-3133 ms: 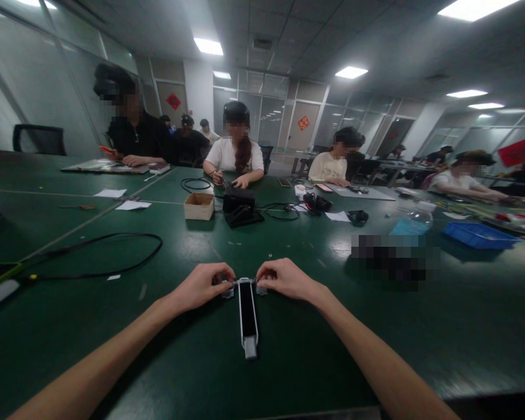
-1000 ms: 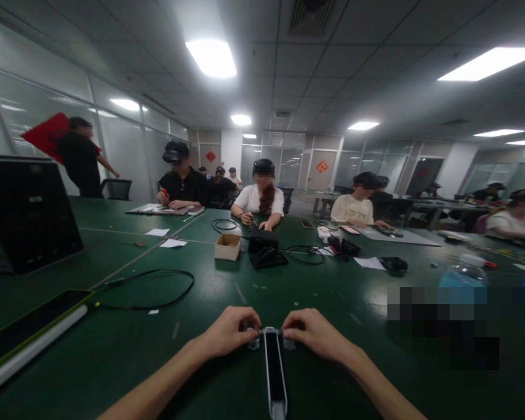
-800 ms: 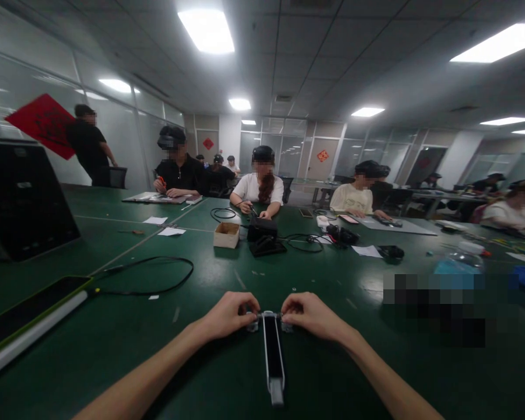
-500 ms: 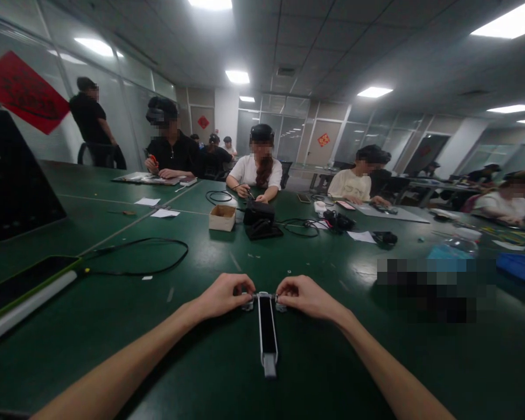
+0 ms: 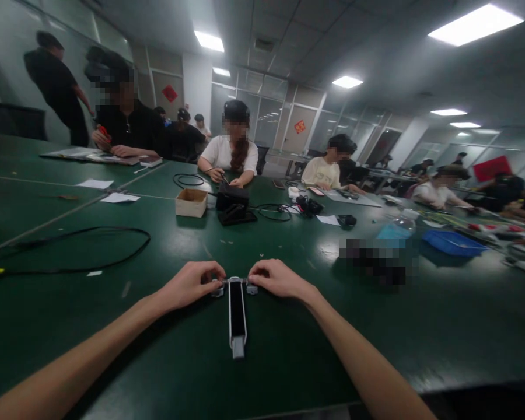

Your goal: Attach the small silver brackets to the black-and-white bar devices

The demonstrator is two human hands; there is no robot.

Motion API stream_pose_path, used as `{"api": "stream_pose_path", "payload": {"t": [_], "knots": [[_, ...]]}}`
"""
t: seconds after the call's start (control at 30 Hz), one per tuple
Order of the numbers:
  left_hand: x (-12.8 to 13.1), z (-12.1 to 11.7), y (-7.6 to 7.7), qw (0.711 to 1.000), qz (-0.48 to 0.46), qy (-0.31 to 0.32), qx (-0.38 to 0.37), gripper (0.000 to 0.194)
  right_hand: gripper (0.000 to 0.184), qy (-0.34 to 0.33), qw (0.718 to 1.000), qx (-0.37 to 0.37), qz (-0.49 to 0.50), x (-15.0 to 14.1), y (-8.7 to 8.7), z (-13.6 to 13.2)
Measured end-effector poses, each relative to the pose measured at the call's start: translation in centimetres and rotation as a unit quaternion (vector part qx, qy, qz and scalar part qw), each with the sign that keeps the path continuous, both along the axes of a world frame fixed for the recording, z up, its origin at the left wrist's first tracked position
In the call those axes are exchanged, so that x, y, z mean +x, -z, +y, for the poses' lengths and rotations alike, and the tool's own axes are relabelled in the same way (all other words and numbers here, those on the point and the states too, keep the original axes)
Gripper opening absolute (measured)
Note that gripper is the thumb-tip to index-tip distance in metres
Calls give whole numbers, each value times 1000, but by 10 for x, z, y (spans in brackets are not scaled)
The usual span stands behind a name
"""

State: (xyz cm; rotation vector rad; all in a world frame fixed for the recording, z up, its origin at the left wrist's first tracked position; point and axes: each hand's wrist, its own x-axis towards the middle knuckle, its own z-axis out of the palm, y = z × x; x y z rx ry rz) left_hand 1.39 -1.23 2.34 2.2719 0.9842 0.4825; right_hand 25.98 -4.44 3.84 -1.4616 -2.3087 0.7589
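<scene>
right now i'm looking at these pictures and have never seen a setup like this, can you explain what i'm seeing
There is no machine: a person works bare-handed, and every picture comes from one camera worn on that person's head. The left hand and right hand are at the far end of a slim, black-faced device with a pale rim, one on each side. Their fingertips are at small grey parts there, too small to tell whether gripped or only touched. The device lies on a green table. Farther off are an open box and a blue tray.
</scene>
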Motion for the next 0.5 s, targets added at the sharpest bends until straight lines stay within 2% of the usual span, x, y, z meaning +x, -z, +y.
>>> {"api": "stream_pose_path", "payload": {"t": [0.17,0.37,0.5], "knots": [[1,4,0,1000,10,-6,-3,26,20,-29,1000,-2,-6,4,1,3],[1,3,-1,1000,10,-7,-2,27,20,-3,1000,4,5,3,-1,2],[1,3,-2,1000,16,-4,2,26,21,-13,1000,13,-9,2,-4,0]]}}
